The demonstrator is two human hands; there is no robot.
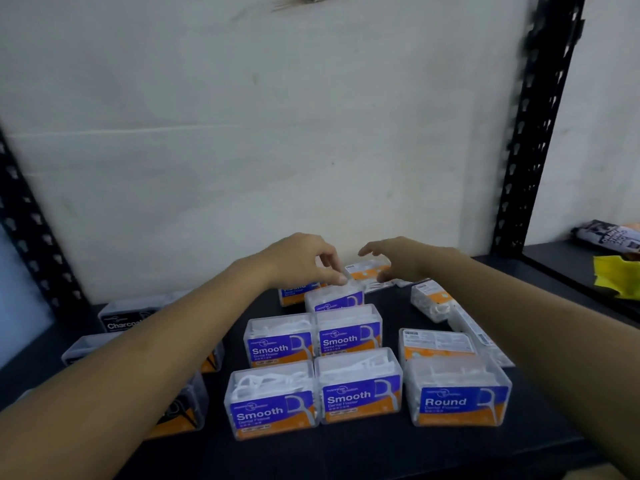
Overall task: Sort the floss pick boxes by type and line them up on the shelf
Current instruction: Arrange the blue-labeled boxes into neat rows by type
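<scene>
Clear floss pick boxes stand on a black shelf (346, 452). Several "Smooth" boxes (277, 400) form two columns in the middle. One "Round" box (457, 393) stands at the front right, with more boxes lying flat behind it (433, 344). Dark "Charcoal" boxes (121, 318) sit at the left, partly hidden by my left arm. My left hand (301, 259) hovers at the back, its fingertips touching the top of a Smooth box (336, 299). My right hand (394, 259) reaches over a flat-lying box (367, 271) at the back, thumb and fingers around it.
A white wall closes the back of the shelf. Black perforated uprights (533, 133) stand at both sides. On the neighbouring shelf to the right lie a yellow packet (616, 280) and a printed bag (609, 239).
</scene>
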